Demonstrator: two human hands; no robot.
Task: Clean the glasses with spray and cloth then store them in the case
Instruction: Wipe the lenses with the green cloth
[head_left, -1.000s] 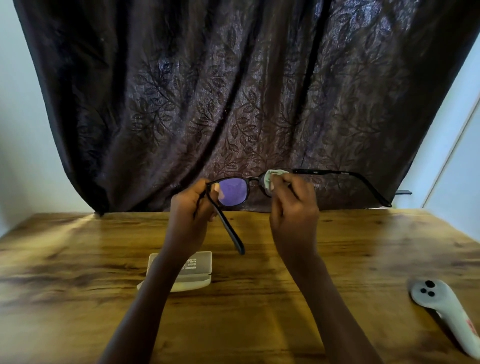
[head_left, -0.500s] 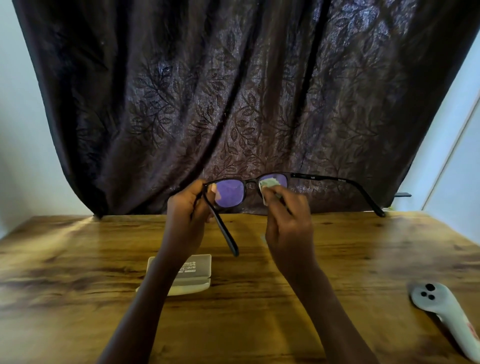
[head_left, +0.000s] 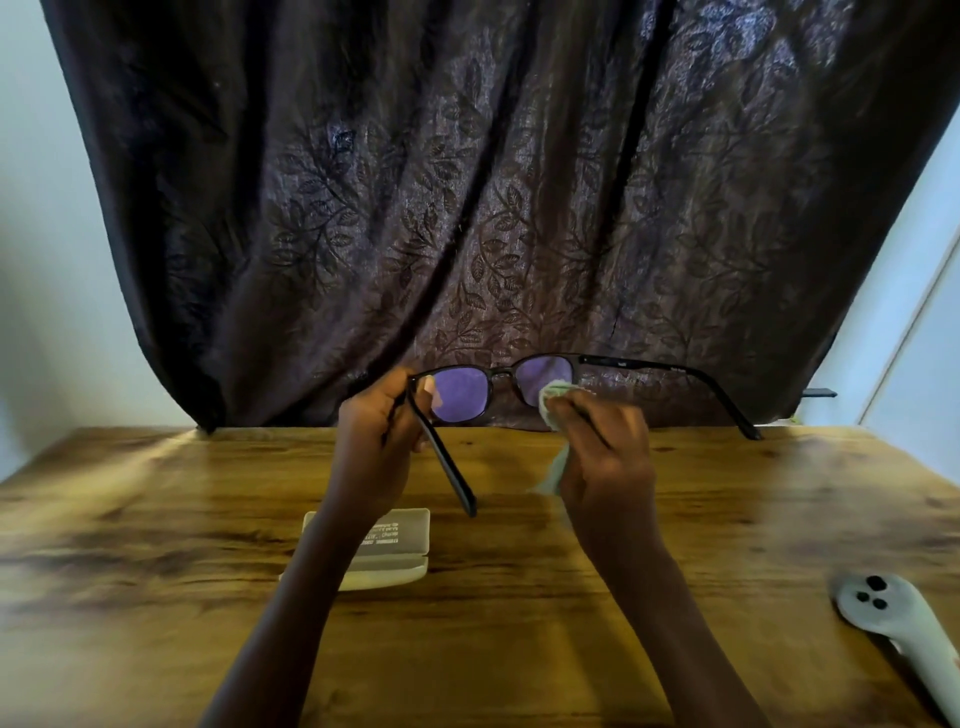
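Backdrop: dark brown curtain (head_left: 467, 208) with a leaf pattern hangs behind the table, with pale wall (head_left: 41, 260) at either side.
Surface: wooden table (head_left: 156, 519) with a strong, dark-streaked grain fills the lower half of the head view.
Glasses: black-framed glasses (head_left: 460, 397) with purple-tinted lenses are held up in the air over the far part of the table, in front of the curtain. Both temples are unfolded; one slants down toward the camera, the other reaches out to the right.
Left hand: the left hand (head_left: 374, 447) has its fingers curled round the left end of the frame, at the hinge, and grips it.
Right hand: the right hand (head_left: 602, 452) pinches a pale green cloth (head_left: 553, 400) and presses it against the lower edge of the right lens; a loose tail of cloth hangs below the hand.
Case: a beige glasses case (head_left: 395, 545) with a printed label on top lies on the table under the left wrist, partly hidden by the forearm.
Right edge: a white handheld device (head_left: 883, 608) with three dark dots lies on the table, well apart from both hands.
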